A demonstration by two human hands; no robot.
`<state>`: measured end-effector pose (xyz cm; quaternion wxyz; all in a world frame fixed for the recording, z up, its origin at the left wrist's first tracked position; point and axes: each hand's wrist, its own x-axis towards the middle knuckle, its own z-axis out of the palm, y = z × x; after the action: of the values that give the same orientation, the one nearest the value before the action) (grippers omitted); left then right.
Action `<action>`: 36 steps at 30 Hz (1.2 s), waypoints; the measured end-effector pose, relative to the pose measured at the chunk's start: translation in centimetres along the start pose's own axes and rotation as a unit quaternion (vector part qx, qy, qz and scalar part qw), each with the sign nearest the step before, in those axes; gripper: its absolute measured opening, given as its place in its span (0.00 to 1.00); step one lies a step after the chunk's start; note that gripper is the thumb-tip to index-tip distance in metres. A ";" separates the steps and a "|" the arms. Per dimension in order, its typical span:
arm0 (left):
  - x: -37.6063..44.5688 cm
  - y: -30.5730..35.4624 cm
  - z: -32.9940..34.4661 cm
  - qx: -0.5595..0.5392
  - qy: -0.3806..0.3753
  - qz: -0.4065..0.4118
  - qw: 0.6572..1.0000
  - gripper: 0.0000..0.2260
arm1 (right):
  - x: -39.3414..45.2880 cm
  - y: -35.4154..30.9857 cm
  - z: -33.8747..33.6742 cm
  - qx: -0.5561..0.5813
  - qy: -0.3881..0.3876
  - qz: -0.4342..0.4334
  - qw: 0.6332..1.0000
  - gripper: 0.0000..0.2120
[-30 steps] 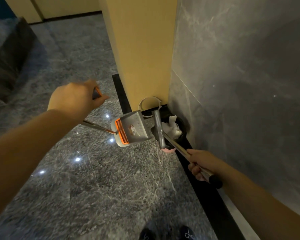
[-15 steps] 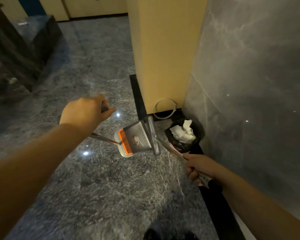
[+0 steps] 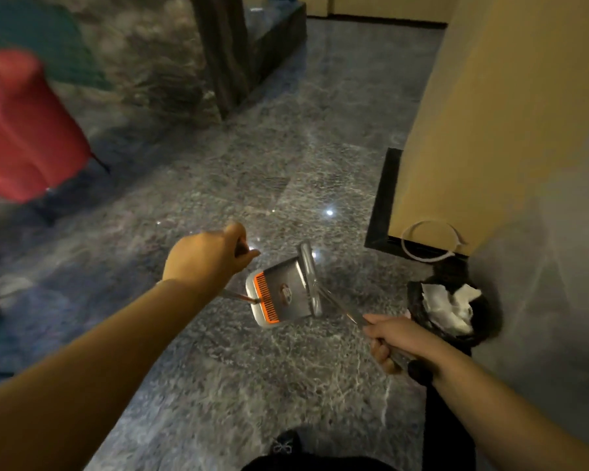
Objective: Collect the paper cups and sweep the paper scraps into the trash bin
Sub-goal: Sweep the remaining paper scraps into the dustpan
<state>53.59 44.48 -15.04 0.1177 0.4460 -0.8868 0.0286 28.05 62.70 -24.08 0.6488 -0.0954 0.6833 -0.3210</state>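
Observation:
My left hand (image 3: 208, 258) grips the top of the dustpan's metal handle. The grey dustpan (image 3: 281, 295) with its orange comb hangs tilted above the floor at centre. Against its right edge lies the grey broom head (image 3: 309, 278). My right hand (image 3: 393, 338) is curled round the broom's metal handle (image 3: 346, 312) near its black end. The small trash bin (image 3: 447, 309), lined with a black bag, stands by the wall at the right and holds white paper scraps (image 3: 449, 305). No paper cups are in view.
A yellow pillar (image 3: 483, 124) with a black base stands at the right, a white cable loop (image 3: 429, 241) at its foot. A grey marble wall runs down the right side. A red seat (image 3: 24, 130) is blurred at the left, a dark post (image 3: 223, 52) behind. My shoe (image 3: 286, 445) shows below.
The view has swung left, so the bin now lies to the right of both tools. Dustpan and broom have come away from over the bin, and the broom head now rests against the pan.

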 end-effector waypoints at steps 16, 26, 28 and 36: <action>-23.8 -3.5 -3.5 0.044 0.047 -0.301 0.952 0.16 | -0.1 0.8 15.4 -0.286 -0.162 0.011 0.944 0.25; -42.5 -8.4 -7.5 0.060 0.070 -0.439 0.894 0.13 | -4.2 9.3 31.8 -0.424 -0.267 0.035 0.865 0.25; -46.6 -9.7 -8.6 0.058 0.076 -0.467 0.879 0.13 | -5.2 11.6 35.2 -0.437 -0.286 0.038 0.852 0.24; -61.5 -15.0 -12.9 0.062 0.086 -0.557 0.824 0.13 | -9.1 20.5 49.0 -0.492 -0.335 0.057 0.801 0.22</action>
<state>103.20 85.73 -17.78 0.1620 0.8659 -0.4705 0.0515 81.61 68.16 -25.79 0.7206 -0.4641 0.4933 0.1481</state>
